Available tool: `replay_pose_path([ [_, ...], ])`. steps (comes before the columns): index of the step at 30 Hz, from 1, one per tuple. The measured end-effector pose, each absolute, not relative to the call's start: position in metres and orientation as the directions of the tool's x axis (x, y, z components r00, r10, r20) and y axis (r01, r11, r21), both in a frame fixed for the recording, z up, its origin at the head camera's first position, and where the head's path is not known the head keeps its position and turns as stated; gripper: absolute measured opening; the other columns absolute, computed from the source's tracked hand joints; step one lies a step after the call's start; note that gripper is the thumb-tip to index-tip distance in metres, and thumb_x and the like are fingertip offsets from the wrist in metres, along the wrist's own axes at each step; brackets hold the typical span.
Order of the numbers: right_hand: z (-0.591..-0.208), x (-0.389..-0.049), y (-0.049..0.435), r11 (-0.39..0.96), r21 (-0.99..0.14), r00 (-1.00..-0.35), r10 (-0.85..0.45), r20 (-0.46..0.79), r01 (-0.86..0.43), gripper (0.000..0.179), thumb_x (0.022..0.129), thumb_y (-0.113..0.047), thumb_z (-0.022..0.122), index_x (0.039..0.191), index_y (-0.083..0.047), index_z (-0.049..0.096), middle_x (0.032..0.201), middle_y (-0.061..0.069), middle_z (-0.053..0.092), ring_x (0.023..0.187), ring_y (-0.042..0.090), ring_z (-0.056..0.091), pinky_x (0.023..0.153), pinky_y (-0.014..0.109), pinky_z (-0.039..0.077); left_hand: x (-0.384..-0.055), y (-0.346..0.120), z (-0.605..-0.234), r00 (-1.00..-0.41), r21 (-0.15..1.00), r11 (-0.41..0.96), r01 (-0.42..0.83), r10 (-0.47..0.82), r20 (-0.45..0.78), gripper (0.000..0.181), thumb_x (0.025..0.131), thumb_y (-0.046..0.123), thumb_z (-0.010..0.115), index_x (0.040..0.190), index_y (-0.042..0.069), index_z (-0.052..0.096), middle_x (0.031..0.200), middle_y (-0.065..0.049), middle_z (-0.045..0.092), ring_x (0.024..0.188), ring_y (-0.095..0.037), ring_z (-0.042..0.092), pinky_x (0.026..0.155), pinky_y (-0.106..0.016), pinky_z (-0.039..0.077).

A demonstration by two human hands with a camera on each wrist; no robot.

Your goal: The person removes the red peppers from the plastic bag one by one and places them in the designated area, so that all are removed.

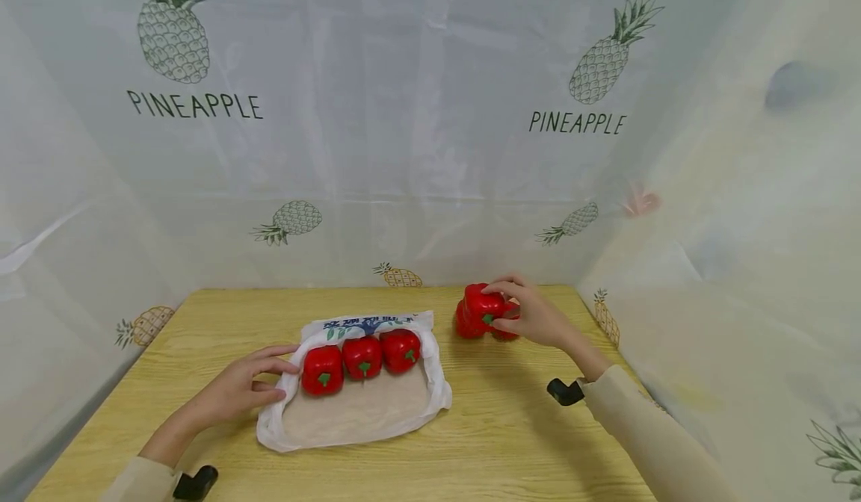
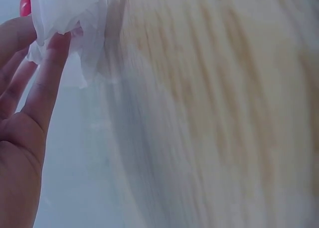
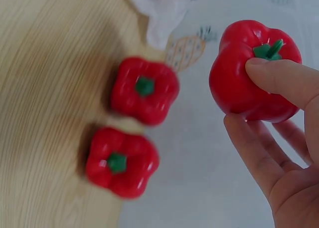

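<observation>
While the left hand (image 1: pixel 238 388), fingers spread, touches the crumpled white plastic bag (image 1: pixel 439 391) at nine o'clock, the right hand (image 1: pixel 537 318) pinches a blocky, glossy red bell pepper (image 1: pixel 479 306) at the bag's two o'clock. I'd call this lifting; the next move wants a steady grip.

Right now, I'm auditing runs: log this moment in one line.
right hand: holds red pepper; left hand: touches white plastic; within plastic: three peppers; on table: two peppers
</observation>
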State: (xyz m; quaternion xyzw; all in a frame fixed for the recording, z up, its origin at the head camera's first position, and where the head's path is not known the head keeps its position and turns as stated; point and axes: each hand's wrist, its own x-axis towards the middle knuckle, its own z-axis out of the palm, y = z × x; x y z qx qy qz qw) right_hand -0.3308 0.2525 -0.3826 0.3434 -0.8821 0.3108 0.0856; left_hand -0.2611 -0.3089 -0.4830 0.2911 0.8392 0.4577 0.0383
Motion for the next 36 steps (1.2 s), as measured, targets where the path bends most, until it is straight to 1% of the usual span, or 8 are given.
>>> replay_pose_path([
  [5,-0.385,-0.336,0.278,0.579,-0.503,-0.766,-0.523,0.375,-0.641,0.056,0.087,0.007,0.084,0.138,-0.006,0.065,0.14,0.015,0.052,0.107,0.032,0.06,0.08,0.038,0.067,-0.26,-0.308,-0.481,-0.825,0.793,0.407,0.454,0.528,0.201,0.032,0.094,0.013,0.081,0.126,0.013,0.074,0.16,-0.03,0.043,0.128,0.018,0.046,0.088,-0.022,0.061],
  [11,-0.386,-0.343,0.304,0.617,-0.446,-0.761,-0.493,0.422,-0.648,0.056,0.084,0.009,0.086,0.135,-0.004,0.066,0.137,0.017,0.055,0.104,0.031,0.063,0.078,0.035,0.067,-0.259,-0.308,-0.481,-0.837,0.796,0.421,0.436,0.515,0.187,0.032,0.094,0.013,0.082,0.126,0.013,0.075,0.161,-0.028,0.043,0.127,0.018,0.047,0.089,-0.022,0.061],
  [13,-0.387,-0.346,0.312,0.629,-0.436,-0.763,-0.481,0.431,-0.644,0.056,0.083,0.01,0.086,0.134,-0.003,0.066,0.136,0.018,0.056,0.104,0.032,0.064,0.077,0.035,0.067,-0.259,-0.309,-0.481,-0.838,0.796,0.421,0.435,0.513,0.187,0.033,0.094,0.013,0.082,0.126,0.013,0.075,0.161,-0.028,0.043,0.126,0.017,0.048,0.089,-0.022,0.061],
  [18,-0.393,-0.35,0.332,0.649,-0.434,-0.775,-0.452,0.441,-0.625,0.055,0.083,0.013,0.084,0.133,0.0,0.066,0.134,0.021,0.057,0.107,0.039,0.065,0.077,0.04,0.067,-0.259,-0.309,-0.481,-0.839,0.794,0.425,0.434,0.513,0.184,0.033,0.094,0.013,0.082,0.126,0.014,0.075,0.161,-0.027,0.043,0.126,0.017,0.048,0.088,-0.022,0.061],
  [22,-0.398,-0.353,0.347,0.675,-0.436,-0.796,-0.419,0.438,-0.595,0.054,0.083,0.014,0.084,0.133,0.002,0.066,0.133,0.023,0.057,0.106,0.041,0.065,0.078,0.043,0.067,-0.26,-0.309,-0.481,-0.838,0.798,0.423,0.43,0.516,0.177,0.033,0.094,0.012,0.081,0.127,0.014,0.074,0.162,-0.027,0.043,0.126,0.017,0.048,0.088,-0.022,0.061],
  [28,-0.407,-0.357,0.362,0.711,-0.427,-0.818,-0.388,0.425,-0.559,0.053,0.083,0.013,0.084,0.133,0.003,0.066,0.134,0.025,0.056,0.107,0.043,0.065,0.08,0.046,0.066,-0.259,-0.309,-0.481,-0.823,0.786,0.408,0.465,0.527,0.213,0.033,0.094,0.011,0.081,0.126,0.011,0.074,0.161,-0.029,0.043,0.128,0.017,0.047,0.087,-0.023,0.062],
  [33,-0.414,-0.359,0.369,0.721,-0.419,-0.822,-0.383,0.422,-0.552,0.052,0.083,0.011,0.085,0.131,0.003,0.067,0.132,0.025,0.057,0.108,0.044,0.064,0.084,0.052,0.065,-0.258,-0.309,-0.481,-0.813,0.776,0.399,0.488,0.532,0.237,0.033,0.094,0.012,0.082,0.126,0.01,0.074,0.16,-0.03,0.043,0.131,0.015,0.047,0.087,-0.023,0.062],
  [36,-0.421,-0.361,0.373,0.73,-0.413,-0.825,-0.377,0.422,-0.545,0.052,0.082,0.01,0.086,0.13,0.002,0.068,0.129,0.024,0.058,0.107,0.044,0.065,0.085,0.052,0.064,-0.259,-0.31,-0.484,-0.811,0.777,0.394,0.49,0.533,0.242,0.033,0.094,0.012,0.082,0.125,0.01,0.074,0.16,-0.03,0.043,0.131,0.015,0.047,0.087,-0.024,0.063],
])
